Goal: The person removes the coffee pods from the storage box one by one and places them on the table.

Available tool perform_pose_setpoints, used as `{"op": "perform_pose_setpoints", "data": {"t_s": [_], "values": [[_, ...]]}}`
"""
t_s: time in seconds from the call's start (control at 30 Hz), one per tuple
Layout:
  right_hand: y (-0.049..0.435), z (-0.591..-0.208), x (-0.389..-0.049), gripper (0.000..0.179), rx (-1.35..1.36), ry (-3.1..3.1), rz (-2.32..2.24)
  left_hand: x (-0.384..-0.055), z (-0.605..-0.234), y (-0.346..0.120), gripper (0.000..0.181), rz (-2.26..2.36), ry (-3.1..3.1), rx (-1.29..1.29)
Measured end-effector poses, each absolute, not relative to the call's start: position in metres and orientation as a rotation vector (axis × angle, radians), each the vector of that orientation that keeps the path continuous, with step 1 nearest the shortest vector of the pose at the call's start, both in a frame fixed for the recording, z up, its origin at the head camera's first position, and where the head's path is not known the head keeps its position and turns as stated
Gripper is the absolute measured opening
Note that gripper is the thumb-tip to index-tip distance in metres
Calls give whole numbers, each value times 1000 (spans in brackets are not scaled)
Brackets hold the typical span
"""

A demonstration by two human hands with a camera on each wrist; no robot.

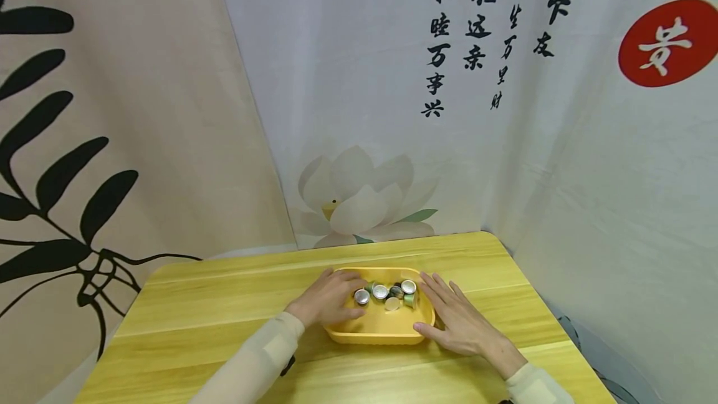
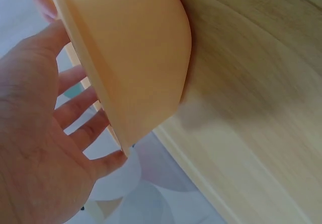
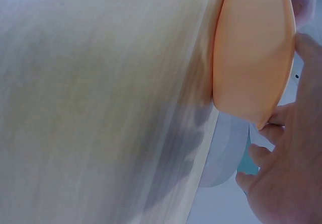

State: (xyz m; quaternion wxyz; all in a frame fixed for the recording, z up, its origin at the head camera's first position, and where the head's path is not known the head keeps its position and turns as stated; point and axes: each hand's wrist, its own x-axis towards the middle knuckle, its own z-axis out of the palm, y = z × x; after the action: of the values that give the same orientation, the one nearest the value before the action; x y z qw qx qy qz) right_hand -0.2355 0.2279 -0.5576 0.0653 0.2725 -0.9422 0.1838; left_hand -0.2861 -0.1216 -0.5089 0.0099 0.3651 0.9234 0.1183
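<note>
Pale cloth (image 1: pixel 359 80) hangs behind the counter (image 1: pixel 213 304), printed with columns of dark brush characters (image 1: pixel 439 48), red ovals (image 1: pixel 667 42) with white writing and a large pale lotus (image 1: pixel 359 198); on the beige cloth (image 1: pixel 185 111) to the left runs a black leafy branch (image 1: pixel 58 170). The counter is yellowish wood with a streaky grain. Dark cables (image 1: pixel 617 385) show at the lower right, beyond its edge.

A yellow-orange tray (image 1: pixel 376 340) sits on the counter between the two hands, a rounded rectangle with its long side facing the person. Small capsules (image 1: pixel 380 292) lie bunched inside, mostly in the far half: several show round silver faces, some have green sides, one is pale gold and one is dark.

The left hand (image 1: pixel 328 298) is at the tray's left side, its fingers (image 2: pixel 75 107) spread apart and reaching over the rim, clamped on nothing. The right hand (image 1: pixel 457 317) is at the right side, fingers apart and mostly straight, with the thumb at the rim and fingertips at the far corner. Both forearms wear pale sleeves (image 1: pixel 252 360)
</note>
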Motion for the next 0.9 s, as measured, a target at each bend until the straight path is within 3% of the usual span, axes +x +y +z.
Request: {"op": "perform_pose_setpoints", "data": {"t_s": [0.47, 0.9], "values": [[229, -557, -237, 92, 825, -2838, 580, -298, -507, -104, 38, 169, 2944, 1268], [229, -555, -235, 91, 837, -2843, 595, -304, -514, -101, 28, 255, 2866, 1209]]}}
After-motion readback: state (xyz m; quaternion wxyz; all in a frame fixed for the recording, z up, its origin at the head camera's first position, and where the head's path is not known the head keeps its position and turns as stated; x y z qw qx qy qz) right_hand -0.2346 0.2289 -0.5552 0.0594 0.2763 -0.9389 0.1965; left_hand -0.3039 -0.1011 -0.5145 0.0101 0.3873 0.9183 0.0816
